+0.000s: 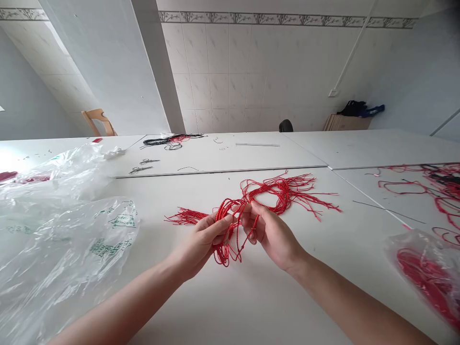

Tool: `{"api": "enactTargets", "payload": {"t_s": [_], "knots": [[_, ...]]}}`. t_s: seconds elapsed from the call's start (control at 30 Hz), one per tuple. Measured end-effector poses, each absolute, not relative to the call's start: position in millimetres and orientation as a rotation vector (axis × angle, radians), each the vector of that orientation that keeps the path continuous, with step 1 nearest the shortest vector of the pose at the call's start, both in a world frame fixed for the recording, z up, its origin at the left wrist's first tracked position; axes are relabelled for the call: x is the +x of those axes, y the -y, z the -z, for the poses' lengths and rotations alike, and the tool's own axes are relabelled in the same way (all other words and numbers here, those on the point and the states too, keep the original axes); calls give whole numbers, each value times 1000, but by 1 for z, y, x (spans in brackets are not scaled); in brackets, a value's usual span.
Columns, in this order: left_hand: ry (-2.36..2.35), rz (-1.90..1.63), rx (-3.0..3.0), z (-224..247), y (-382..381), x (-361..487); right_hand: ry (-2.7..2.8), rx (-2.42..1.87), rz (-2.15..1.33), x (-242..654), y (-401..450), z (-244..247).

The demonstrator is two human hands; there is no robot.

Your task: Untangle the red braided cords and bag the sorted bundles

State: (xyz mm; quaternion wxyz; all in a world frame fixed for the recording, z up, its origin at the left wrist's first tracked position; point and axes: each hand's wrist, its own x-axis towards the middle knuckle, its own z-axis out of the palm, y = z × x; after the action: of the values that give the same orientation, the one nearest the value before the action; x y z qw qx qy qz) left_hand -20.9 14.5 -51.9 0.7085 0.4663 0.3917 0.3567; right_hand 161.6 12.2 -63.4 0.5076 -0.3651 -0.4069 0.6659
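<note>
My left hand (206, 239) is closed around a bundle of looped red cords (223, 255), whose frayed ends stick out to the left behind it. Beside it on the right, my right hand (271, 235) has its fingers curled and pinches some of the red cord near the bundle. A few loops hang down between the two hands. Just beyond my hands, a second heap of red cords (283, 194) lies on the white table, its loose ends fanned out to the right.
Clear plastic bags (72, 239) cover the left side. Two pairs of scissors (142, 169), black cords (161, 141) and a ruler (257, 144) lie farther back. At right are a bag of red cord (426, 278) and tangled red and black cords (445, 182).
</note>
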Motion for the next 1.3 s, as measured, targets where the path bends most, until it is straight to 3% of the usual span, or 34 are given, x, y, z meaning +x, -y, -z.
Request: {"api": "enactTargets", "payload": {"t_s": [0.5,0.9,1.3], "knots": [[-888,-829,940,54,-16,-23,1022,-852,-1602,161,-11,65],[-858,-829,933,55,-14,-22,715,-711,-1891,154,-11,68],[-803,-776,1007,51,-14,-20,749,-745,-1809,153,-10,66]]}}
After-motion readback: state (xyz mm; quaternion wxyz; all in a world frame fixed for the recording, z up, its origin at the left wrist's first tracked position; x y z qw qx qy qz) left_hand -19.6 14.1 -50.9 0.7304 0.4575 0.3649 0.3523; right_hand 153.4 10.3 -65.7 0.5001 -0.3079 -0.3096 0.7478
